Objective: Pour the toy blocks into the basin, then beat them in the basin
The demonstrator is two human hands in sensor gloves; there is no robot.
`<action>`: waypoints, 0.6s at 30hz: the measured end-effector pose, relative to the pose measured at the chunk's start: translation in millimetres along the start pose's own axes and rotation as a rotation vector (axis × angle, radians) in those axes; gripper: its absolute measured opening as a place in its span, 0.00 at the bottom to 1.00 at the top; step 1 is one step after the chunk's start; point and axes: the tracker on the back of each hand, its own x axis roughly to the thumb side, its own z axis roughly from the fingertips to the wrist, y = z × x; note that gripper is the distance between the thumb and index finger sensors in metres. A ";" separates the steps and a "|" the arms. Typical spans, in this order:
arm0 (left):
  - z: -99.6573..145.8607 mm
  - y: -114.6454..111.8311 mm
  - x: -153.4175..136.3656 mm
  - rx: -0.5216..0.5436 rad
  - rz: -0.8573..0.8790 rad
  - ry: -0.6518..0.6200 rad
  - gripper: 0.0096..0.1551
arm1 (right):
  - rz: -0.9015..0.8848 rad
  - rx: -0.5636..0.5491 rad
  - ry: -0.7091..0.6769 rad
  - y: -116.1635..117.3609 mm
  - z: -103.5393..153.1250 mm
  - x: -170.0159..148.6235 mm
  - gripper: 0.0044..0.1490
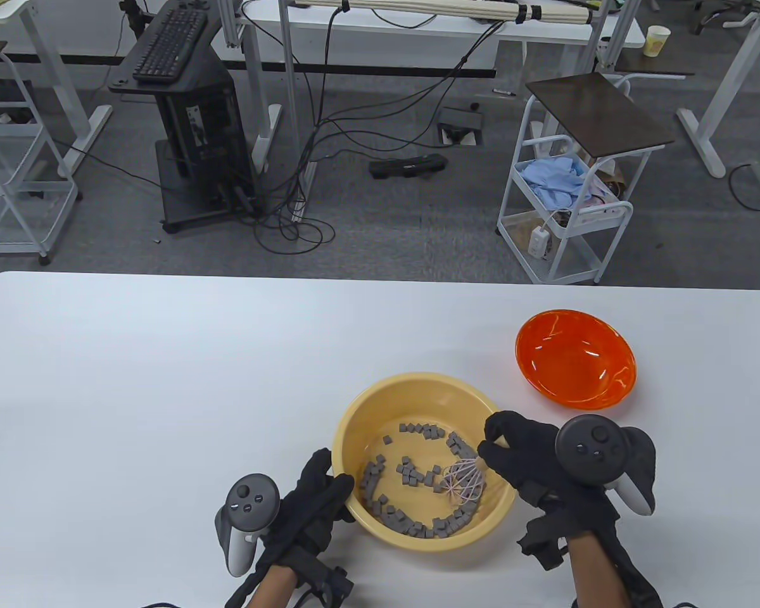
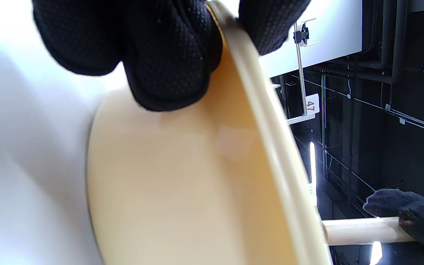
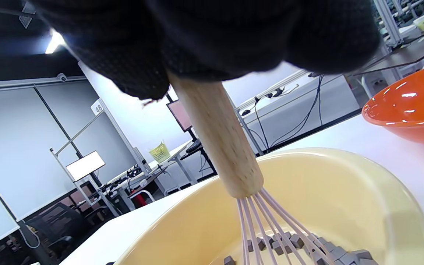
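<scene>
A yellow basin stands on the white table, with several small grey toy blocks scattered over its floor. My left hand grips the basin's near-left rim, fingers on the outer wall and thumb over the edge. My right hand holds the wooden handle of a whisk. The whisk's pink wires dip among the blocks at the basin's right side. An orange bowl, with nothing in it, sits at the right behind the basin.
The table's far edge runs across the middle of the table view. Beyond it on the floor are a white trolley, a black stand with a keyboard and loose cables.
</scene>
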 end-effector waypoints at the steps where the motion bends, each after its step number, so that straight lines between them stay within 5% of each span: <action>1: 0.0 0.0 0.0 0.000 0.000 0.000 0.43 | 0.007 -0.018 0.002 0.4 0.0 -0.1 0.26; 7: 0.0 0.0 0.0 0.000 0.000 0.000 0.42 | 0.041 -0.073 0.006 7.3 -2.6 -2.6 0.26; 18: -0.3 0.3 -0.1 -0.006 0.001 0.002 0.42 | -0.187 0.053 -0.026 26.7 -11.5 -9.6 0.31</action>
